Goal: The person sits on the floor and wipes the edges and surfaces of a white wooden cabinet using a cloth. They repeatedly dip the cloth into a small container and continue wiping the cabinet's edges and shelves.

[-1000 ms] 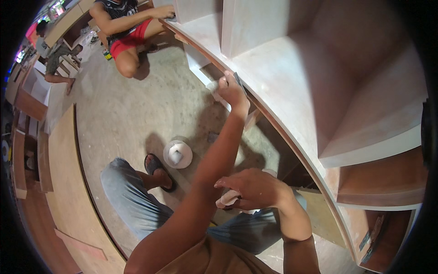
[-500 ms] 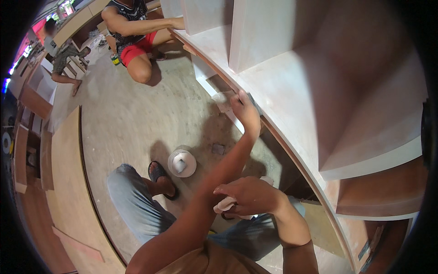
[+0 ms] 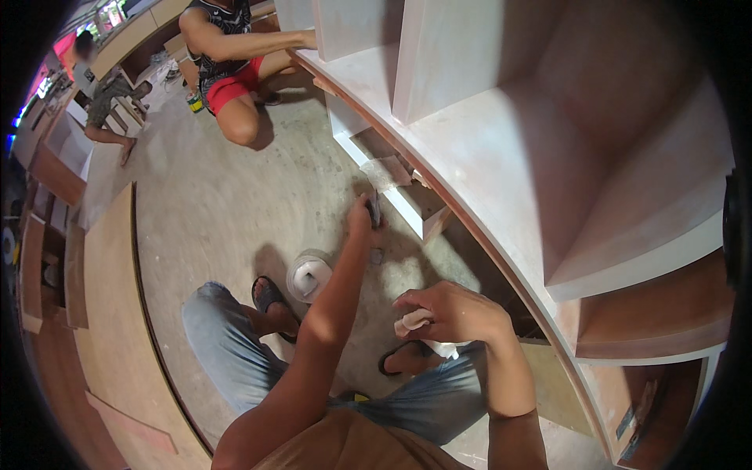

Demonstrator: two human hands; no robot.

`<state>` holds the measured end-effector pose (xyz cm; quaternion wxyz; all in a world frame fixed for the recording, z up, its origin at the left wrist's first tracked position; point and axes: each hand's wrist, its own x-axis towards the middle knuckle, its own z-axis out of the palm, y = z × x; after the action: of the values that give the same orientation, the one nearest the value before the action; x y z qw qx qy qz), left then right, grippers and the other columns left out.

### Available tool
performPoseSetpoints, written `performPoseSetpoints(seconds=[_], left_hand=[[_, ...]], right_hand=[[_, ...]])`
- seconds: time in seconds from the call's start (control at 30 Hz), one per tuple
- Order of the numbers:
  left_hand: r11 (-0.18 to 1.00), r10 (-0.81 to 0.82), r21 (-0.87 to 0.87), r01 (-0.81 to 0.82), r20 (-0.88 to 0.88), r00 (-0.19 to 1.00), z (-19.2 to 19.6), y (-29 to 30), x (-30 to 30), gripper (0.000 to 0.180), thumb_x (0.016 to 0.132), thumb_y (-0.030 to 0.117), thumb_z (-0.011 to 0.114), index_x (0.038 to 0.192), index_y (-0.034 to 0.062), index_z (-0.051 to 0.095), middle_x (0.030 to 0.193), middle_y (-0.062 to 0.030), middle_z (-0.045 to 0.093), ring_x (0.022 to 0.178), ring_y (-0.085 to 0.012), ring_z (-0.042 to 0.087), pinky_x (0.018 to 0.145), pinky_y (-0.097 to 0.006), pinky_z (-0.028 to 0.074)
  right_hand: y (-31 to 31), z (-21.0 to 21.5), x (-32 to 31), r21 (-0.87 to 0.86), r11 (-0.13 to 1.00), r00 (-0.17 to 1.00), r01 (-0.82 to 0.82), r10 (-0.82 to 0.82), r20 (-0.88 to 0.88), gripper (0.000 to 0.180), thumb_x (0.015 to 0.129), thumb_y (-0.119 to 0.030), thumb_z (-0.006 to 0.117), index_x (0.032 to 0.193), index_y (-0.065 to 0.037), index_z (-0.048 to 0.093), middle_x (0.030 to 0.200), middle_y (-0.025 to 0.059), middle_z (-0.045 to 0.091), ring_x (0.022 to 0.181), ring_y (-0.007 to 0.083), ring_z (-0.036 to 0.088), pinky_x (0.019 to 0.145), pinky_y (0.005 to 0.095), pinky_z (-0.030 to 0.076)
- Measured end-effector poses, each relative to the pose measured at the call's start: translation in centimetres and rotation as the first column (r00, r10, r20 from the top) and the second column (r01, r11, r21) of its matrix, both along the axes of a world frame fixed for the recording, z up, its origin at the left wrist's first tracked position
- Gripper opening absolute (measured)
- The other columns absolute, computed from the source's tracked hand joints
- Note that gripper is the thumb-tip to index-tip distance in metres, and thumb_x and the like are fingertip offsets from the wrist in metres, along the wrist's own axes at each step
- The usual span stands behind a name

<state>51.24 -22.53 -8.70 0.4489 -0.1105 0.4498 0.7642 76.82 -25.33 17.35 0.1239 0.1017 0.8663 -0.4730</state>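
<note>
My left hand [image 3: 361,215] is low over the floor beside a white-edged wooden frame, closed on a dark grey flat pad [image 3: 374,208], possibly sandpaper. Its exact kind is hard to make out. My right hand [image 3: 462,313] hovers above my right knee, fingers wrapped round a crumpled white cloth [image 3: 415,319] whose end hangs below the palm. To the right stands a large white-coated cabinet [image 3: 462,133] with a bare brown edge along its front; neither hand touches it.
A round tub [image 3: 301,265] with something white inside sits by my left foot. A pale sheet [image 3: 385,171] lies over the white-edged frame [image 3: 410,218]. Plywood [image 3: 110,290] stands at left. A co-worker in red shorts [image 3: 233,94] squats at the cabinet's far end; another person is farther back.
My left hand has come off the cabinet's front edge with the pad, down and left toward the floor. My right hand has shifted slightly right, still holding the cloth.
</note>
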Motion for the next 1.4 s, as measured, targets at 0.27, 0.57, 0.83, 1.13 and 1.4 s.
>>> performPoseSetpoints(seconds=[0.27, 0.57, 0.83, 1.13, 1.4], left_hand=[[0.983, -0.034, 0.184, 0.019, 0.079, 0.996, 2.1, -4.2, 6.9, 0.016, 0.091, 0.018, 0.07, 0.1, 0.009, 0.062, 0.087, -0.0024, 0.061, 0.075, -0.0168, 0.06, 0.062, -0.036, 0.054], [0.907, 0.046, 0.421, -0.033, -0.022, 0.999, 11.6, 0.6, 13.5, 0.024, 0.096, 0.022, 0.066, 0.115, 0.0105, 0.057, 0.095, 0.0001, 0.063, 0.079, -0.0095, 0.06, 0.064, -0.026, 0.051], [0.927, 0.232, 0.342, -0.156, -0.193, 0.953, 13.6, 3.8, 19.3, 0.021, 0.101, 0.024, 0.06, 0.114, 0.0079, 0.057, 0.086, 0.0013, 0.06, 0.063, -0.0084, 0.055, 0.048, -0.023, 0.045], [0.914, 0.335, 0.342, -0.219, -0.331, 0.882, 13.8, 4.7, 20.3, 0.026, 0.1, 0.025, 0.06, 0.113, 0.0026, 0.057, 0.082, 0.0002, 0.059, 0.057, -0.0059, 0.05, 0.042, -0.022, 0.037], [0.878, 0.466, 0.342, -0.336, -0.443, 0.766, 11.5, 7.5, 14.7, 0.029, 0.102, 0.023, 0.056, 0.11, -0.0047, 0.059, 0.105, -0.0071, 0.064, 0.091, -0.0155, 0.057, 0.084, -0.03, 0.047]], right_hand=[[-0.2, -1.3, 0.2, 0.033, 0.999, 0.997, -0.036, 0.038, -0.069, 0.04, 0.079, -0.027, 0.078, 0.11, -0.003, 0.066, 0.082, 0.0193, 0.07, 0.079, 0.0367, 0.069, 0.068, 0.0425, 0.052], [-0.2, -0.9, 1.4, 0.004, 0.999, 0.994, -0.05, 0.05, -0.098, 0.044, 0.08, -0.023, 0.076, 0.116, -0.002, 0.064, 0.09, 0.0182, 0.072, 0.088, 0.0367, 0.069, 0.075, 0.0433, 0.053], [0.5, -1.4, 2.8, -0.004, 0.998, 0.989, -0.056, 0.055, -0.135, 0.048, 0.072, -0.012, 0.078, 0.117, -0.003, 0.064, 0.097, 0.0196, 0.071, 0.093, 0.0379, 0.068, 0.079, 0.0427, 0.054], [-0.4, -0.5, 2.9, 0.113, 0.991, 0.975, -0.066, 0.088, -0.204, 0.051, 0.069, -0.01, 0.076, 0.117, -0.003, 0.063, 0.102, 0.0188, 0.071, 0.096, 0.0374, 0.068, 0.08, 0.0426, 0.053], [-0.8, -0.8, 1.5, 0.101, 0.986, 0.982, -0.132, 0.144, -0.125, 0.044, 0.08, -0.02, 0.076, 0.12, -0.006, 0.065, 0.099, 0.0128, 0.073, 0.09, 0.0337, 0.07, 0.077, 0.0382, 0.055]])
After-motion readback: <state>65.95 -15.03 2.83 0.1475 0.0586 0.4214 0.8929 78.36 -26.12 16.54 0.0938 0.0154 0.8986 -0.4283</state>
